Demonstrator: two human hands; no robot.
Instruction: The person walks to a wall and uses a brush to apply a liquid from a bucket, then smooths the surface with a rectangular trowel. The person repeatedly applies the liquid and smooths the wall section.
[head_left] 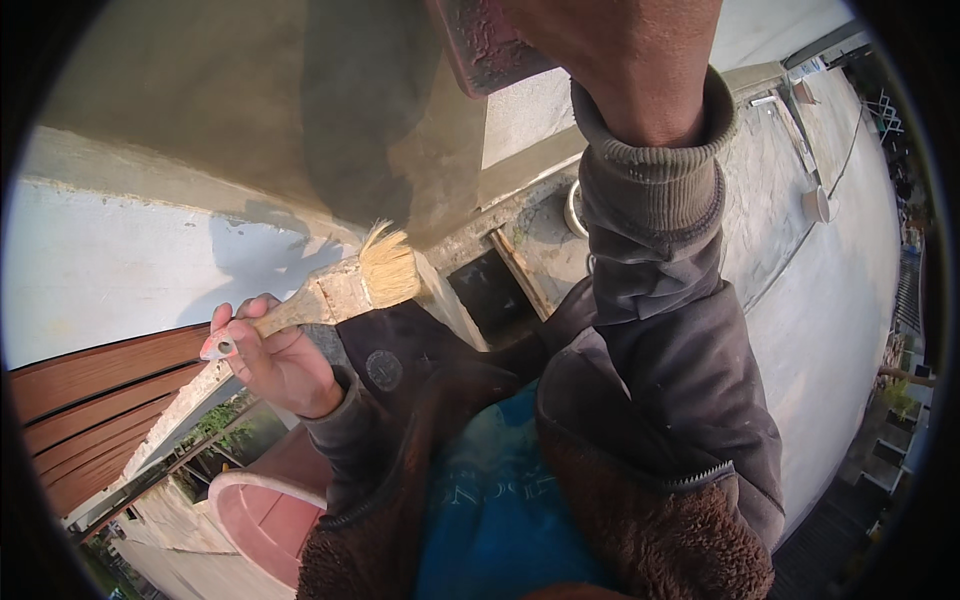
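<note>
In my left hand is a wide flat paintbrush, gripped by its wooden handle. Its pale bristles point up and to the right, and the handle's end is reddish with a hole in it. At the top of the view my right hand reaches forward onto a reddish plastering float with a rough, spattered surface. The float is against or very close to a damp-looking, brown-grey plastered wall. The upper edge of the view cuts off the float and most of the right hand's fingers.
A pink plastic tub stands at my lower left, near brown slats. Ahead are a dark opening and a wooden strip. A pale wall runs down the right side.
</note>
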